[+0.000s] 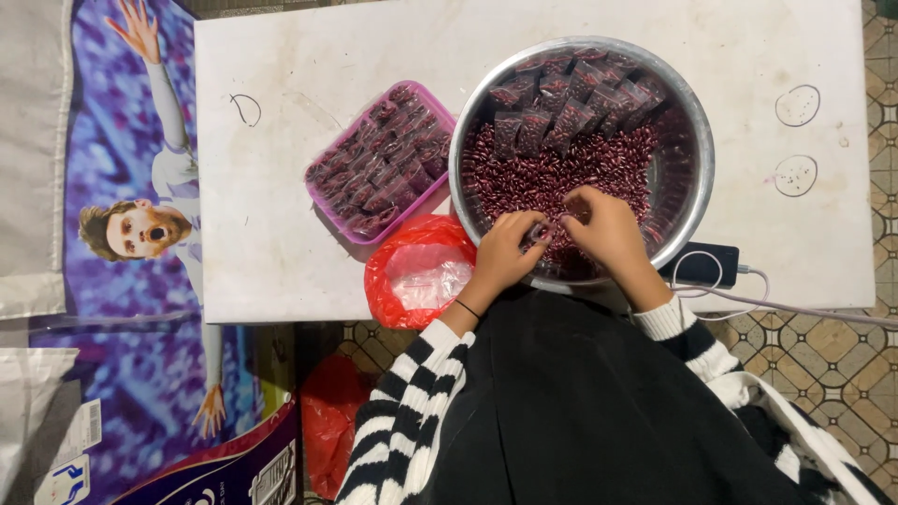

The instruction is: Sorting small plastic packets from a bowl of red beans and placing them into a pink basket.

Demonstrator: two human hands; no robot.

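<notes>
We judge we are mid-packing: over the near rim of the metal bowl (690, 103), our left hand (505, 251) and right hand (608, 227) meet fingertip to fingertip, pinching a small clear packet (543, 231) above the red beans (552, 178). Wrists bend down, fingers curled inward. Next calls for a steady pinch at its mouth; filled packets (580, 98) lie at the bowl's far side.

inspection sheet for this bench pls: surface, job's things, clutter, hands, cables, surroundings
Surface: white table, stained, pen-drawn circles.
Job's things: metal bowl of red beans with filled packets stacked at far side; pink tray of packets.
Clutter: red plastic bag; dark phone.
Hands: left hand and right hand together over beans, pinching something small; cannot tell what.
Cables: white cable plugged into phone.
Surroundings: tiled floor, printed poster.
</notes>
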